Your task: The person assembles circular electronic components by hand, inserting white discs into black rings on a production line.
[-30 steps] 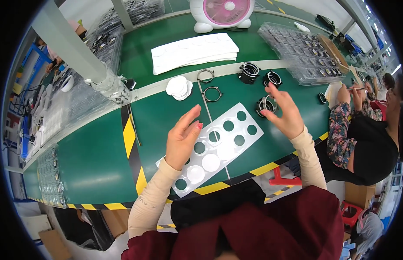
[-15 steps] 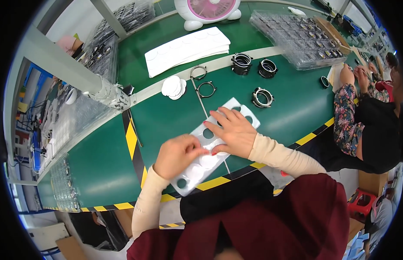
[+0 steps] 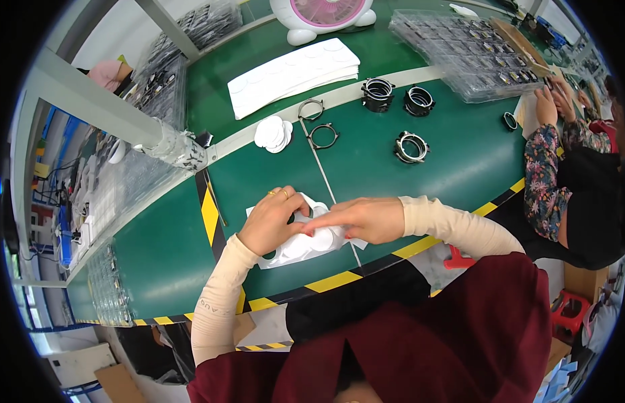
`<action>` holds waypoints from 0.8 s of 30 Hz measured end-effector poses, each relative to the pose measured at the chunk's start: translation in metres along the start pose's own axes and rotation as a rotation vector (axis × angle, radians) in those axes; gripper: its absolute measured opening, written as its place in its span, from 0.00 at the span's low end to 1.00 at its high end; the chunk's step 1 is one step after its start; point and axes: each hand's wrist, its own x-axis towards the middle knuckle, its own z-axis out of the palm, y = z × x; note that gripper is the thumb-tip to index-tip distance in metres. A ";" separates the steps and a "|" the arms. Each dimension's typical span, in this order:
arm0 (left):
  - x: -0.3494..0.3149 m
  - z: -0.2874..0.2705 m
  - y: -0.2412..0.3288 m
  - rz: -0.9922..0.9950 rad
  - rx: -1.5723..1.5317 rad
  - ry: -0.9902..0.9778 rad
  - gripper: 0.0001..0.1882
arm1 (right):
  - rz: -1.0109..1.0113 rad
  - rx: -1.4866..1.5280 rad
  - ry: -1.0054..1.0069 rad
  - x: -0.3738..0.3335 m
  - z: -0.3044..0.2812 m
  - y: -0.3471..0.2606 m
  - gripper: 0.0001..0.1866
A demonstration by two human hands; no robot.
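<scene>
A white sheet with round cut-outs (image 3: 292, 256) lies bent at the green table's near edge, partly hidden beneath my hands. My left hand (image 3: 273, 219) has its fingers curled and closed on the sheet, with the thumb next to a dark round hole. From the right, my right hand (image 3: 371, 219) reaches over the sheet, its index finger stretched toward my left thumb and its other fingers closed at the sheet's right part. Fingertips of the two hands meet over the sheet. Loose white discs (image 3: 273, 134) lie in a small pile farther off.
Beyond are stacked white sheets (image 3: 296, 77), a pink-and-white fan (image 3: 326, 13) and trays of small parts (image 3: 464, 57). Black rings (image 3: 378, 94) stand right of two thin rings (image 3: 323, 136). A metal post (image 3: 171, 144) rises left. A co-worker's arm (image 3: 546, 161) is at right.
The sheet has turned from a steep slant to lying nearly crosswise, and it is now bent. My left hand has moved up slightly; my right hand has come lower, its fingers no longer spread.
</scene>
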 end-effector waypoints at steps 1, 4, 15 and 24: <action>0.000 -0.001 0.000 -0.006 0.005 0.002 0.17 | 0.094 0.049 -0.085 -0.001 -0.003 -0.006 0.27; 0.004 -0.003 0.002 0.009 -0.039 -0.031 0.16 | 0.019 -0.177 -0.096 -0.012 -0.004 0.005 0.15; 0.100 -0.018 0.028 0.303 0.464 0.295 0.09 | -0.098 0.219 0.176 -0.024 0.023 0.020 0.08; 0.122 0.003 0.006 0.041 0.582 0.096 0.04 | 0.003 0.515 0.285 -0.026 0.031 0.036 0.10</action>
